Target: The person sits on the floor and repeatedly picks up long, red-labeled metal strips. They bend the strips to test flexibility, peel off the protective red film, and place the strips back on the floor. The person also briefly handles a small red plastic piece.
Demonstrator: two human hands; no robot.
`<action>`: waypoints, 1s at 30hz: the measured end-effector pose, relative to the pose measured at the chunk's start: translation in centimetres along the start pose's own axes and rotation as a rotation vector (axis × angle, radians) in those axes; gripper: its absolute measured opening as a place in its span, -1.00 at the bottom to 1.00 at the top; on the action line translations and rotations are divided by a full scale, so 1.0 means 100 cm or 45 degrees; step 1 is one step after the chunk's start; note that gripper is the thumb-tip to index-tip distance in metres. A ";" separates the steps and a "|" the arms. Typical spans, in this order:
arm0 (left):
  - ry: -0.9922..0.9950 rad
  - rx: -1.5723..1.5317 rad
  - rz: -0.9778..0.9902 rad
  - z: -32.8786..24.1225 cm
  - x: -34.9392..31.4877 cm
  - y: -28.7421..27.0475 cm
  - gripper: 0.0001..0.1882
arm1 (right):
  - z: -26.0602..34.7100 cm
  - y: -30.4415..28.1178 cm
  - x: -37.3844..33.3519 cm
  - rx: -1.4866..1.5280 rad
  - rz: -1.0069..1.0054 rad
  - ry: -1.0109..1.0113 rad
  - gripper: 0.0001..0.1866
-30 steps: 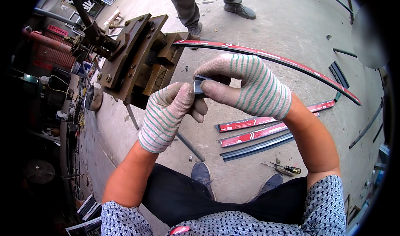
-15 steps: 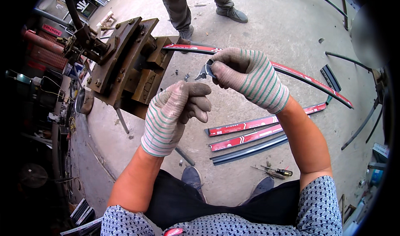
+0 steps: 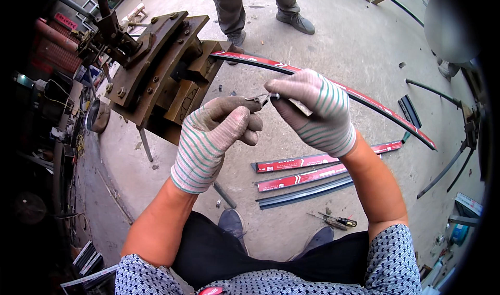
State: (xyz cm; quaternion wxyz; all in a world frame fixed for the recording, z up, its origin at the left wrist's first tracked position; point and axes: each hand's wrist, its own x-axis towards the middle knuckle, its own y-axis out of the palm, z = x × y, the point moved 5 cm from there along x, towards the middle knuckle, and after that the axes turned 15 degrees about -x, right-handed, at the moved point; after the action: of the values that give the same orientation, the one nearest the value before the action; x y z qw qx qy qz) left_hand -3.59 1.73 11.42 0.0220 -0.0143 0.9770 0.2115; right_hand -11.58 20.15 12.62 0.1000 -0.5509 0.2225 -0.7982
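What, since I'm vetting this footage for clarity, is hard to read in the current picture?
In the head view, black fisheye vignetting hides the corners, and the jumbled dark workshop clutter at left is dim; in the head view, the large pale round shape at upper right is blurred; in the head view, the small dark-and-silver piece in the white, green-striped gloved right hand shows little detail.
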 end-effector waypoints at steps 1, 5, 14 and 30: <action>0.008 0.001 -0.018 0.000 0.000 -0.002 -0.64 | 0.005 -0.002 0.000 -0.119 -0.028 -0.128 -0.64; 0.038 -0.010 -0.043 0.001 0.000 -0.006 -0.70 | 0.015 -0.003 -0.001 -0.475 0.015 -0.419 -0.61; 0.126 0.003 -0.060 0.000 -0.001 -0.008 -0.71 | 0.028 0.003 -0.006 -0.609 0.079 -0.615 -0.67; 0.125 -0.054 -0.063 0.002 -0.004 -0.009 -0.72 | 0.032 0.008 -0.008 -0.617 0.074 -0.624 -0.68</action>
State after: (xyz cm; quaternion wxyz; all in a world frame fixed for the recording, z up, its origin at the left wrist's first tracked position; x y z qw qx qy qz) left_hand -3.10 0.98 10.88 -0.0210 -0.0495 0.9716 0.2305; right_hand -8.36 18.99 12.57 0.0394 -0.7273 0.3904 -0.5631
